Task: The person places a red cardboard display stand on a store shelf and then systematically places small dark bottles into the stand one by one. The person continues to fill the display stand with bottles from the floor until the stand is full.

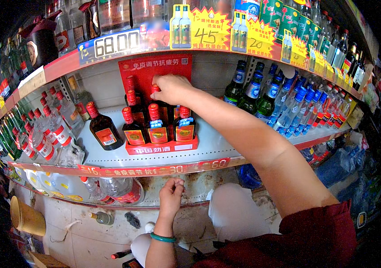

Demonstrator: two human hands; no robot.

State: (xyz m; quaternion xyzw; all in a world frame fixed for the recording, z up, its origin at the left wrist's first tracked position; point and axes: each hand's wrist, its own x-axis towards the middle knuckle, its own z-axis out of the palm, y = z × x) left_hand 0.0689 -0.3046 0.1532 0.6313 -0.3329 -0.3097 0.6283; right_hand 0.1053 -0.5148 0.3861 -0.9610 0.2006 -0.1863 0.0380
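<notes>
My right hand [172, 88] reaches over a red cardboard display tray [162, 147] on the middle shelf, its fingers at the red cap of a bottle [155, 88] in a back row. Whether the fingers grip the cap is unclear. Several dark bottles with red caps stand in the tray, the front ones [158, 124] with red and gold labels. Left of the tray, a similar dark bottle [105, 129] stands alone, its label with a barcode facing out. My left hand [172, 192], with a green bangle at the wrist, hovers below the shelf edge, fingers curled, holding nothing that shows.
Clear bottles [44, 137] and a crumpled whitish glove [71, 154] are at the left. Green beer bottles [254, 88] and blue-capped bottles [294, 107] stand right. The upper shelf edge [157, 50] overhangs my right hand. A bottle [103, 217] and a yellow bin [26, 216] are on the floor.
</notes>
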